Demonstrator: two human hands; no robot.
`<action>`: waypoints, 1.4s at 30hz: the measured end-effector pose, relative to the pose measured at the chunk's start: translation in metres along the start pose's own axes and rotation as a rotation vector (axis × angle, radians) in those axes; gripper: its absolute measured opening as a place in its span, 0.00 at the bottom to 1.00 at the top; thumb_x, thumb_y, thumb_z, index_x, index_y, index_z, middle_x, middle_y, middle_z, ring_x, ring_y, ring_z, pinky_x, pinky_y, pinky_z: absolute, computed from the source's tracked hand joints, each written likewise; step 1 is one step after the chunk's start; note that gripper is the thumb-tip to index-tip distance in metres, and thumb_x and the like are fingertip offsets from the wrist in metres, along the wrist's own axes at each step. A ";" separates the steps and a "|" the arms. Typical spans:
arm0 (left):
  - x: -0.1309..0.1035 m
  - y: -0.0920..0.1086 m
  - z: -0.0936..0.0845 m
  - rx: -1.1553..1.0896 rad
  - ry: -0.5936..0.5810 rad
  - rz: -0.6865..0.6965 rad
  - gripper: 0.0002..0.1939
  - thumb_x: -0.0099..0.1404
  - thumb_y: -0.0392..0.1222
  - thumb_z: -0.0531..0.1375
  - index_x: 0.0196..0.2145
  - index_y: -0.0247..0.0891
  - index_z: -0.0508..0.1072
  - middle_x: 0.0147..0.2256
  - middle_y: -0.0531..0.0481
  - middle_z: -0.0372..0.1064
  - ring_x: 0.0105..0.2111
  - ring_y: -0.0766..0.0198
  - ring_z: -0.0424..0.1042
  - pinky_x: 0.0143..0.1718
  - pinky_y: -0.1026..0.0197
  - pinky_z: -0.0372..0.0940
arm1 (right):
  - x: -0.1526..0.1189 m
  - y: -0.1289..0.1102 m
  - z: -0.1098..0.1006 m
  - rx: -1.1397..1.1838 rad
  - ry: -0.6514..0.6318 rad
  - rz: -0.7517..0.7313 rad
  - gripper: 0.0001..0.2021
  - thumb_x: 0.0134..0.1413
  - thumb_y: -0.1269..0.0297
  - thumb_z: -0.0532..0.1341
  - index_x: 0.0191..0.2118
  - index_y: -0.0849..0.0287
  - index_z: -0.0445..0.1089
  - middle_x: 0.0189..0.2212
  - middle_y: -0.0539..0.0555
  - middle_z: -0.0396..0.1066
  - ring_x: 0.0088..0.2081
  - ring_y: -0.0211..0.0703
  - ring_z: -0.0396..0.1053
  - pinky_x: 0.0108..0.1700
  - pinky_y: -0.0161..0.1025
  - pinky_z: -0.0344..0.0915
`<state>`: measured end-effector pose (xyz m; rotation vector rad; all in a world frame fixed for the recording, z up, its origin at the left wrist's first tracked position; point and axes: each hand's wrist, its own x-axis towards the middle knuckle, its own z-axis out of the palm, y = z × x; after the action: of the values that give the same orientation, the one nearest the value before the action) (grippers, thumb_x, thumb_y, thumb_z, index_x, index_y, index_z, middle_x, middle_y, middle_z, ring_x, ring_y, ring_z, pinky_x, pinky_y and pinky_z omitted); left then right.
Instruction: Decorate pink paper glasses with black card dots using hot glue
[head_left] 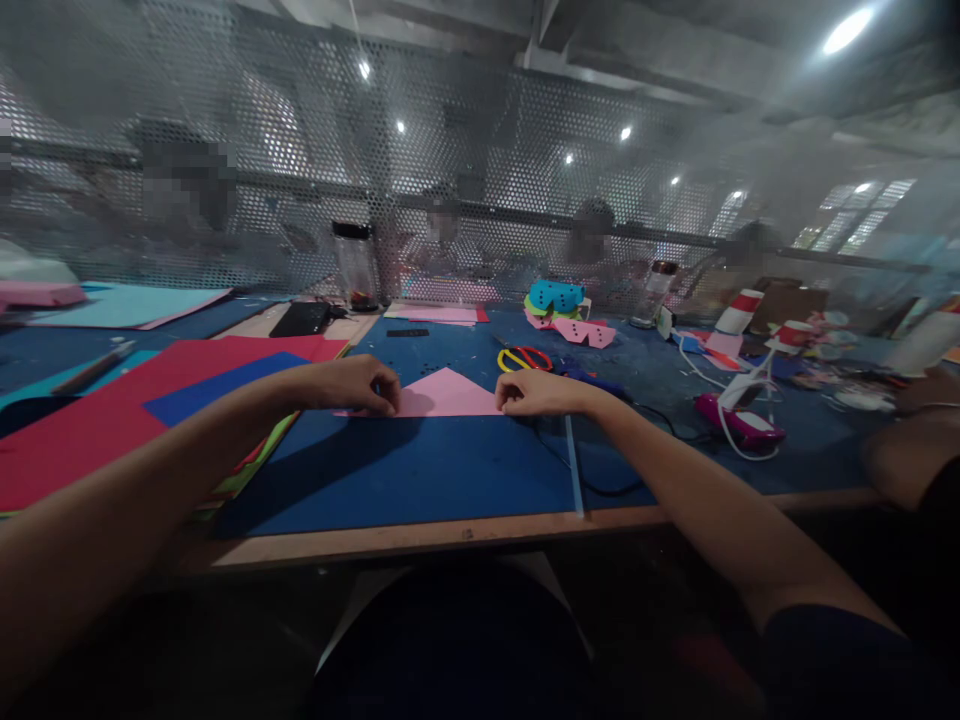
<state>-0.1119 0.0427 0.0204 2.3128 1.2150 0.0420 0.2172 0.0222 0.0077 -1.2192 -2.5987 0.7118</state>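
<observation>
A pink sheet of paper (448, 395) lies on the blue table mat (427, 470), its upper outline rising to a peak. At its left end my left hand (366, 385) is closed, fingers curled down onto the paper. My right hand (534, 392) pinches the opposite end the same way. The pink sheet's straight edge runs between both hands, nearest me. Just beyond my right hand lie scissors with yellow and red handles (525, 360). The fingertips and the sheet's outer corners are partly hidden.
Red sheets (97, 430) with a blue piece (225, 385) are stacked at left. A phone (301, 319) and a glass bottle (355, 268) stand behind. Dotted cut-outs (556, 298) lie beyond the scissors. A purple glue gun (739, 422) with cables and another person's arm (915, 440) are at right.
</observation>
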 end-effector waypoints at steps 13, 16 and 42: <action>-0.001 -0.011 -0.007 -0.003 -0.060 0.027 0.12 0.53 0.48 0.64 0.32 0.40 0.80 0.27 0.52 0.74 0.26 0.65 0.68 0.28 0.67 0.59 | -0.001 0.001 -0.003 0.002 -0.028 0.019 0.07 0.47 0.73 0.61 0.35 0.61 0.72 0.31 0.52 0.73 0.33 0.39 0.68 0.33 0.33 0.61; -0.001 -0.013 -0.008 0.006 -0.069 0.033 0.12 0.53 0.48 0.64 0.32 0.39 0.81 0.27 0.52 0.75 0.27 0.64 0.70 0.28 0.67 0.60 | -0.002 0.002 -0.004 0.006 -0.037 0.018 0.07 0.47 0.73 0.61 0.35 0.61 0.72 0.32 0.53 0.74 0.33 0.38 0.69 0.33 0.33 0.61; -0.010 -0.021 -0.018 0.041 -0.143 0.034 0.11 0.58 0.40 0.60 0.35 0.32 0.78 0.30 0.50 0.75 0.31 0.64 0.69 0.34 0.66 0.61 | -0.003 0.003 -0.013 -0.042 -0.103 0.040 0.09 0.47 0.73 0.62 0.37 0.62 0.74 0.35 0.54 0.75 0.35 0.38 0.69 0.34 0.32 0.62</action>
<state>-0.1385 0.0518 0.0284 2.3277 1.1142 -0.1353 0.2263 0.0259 0.0179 -1.2832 -2.6924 0.7502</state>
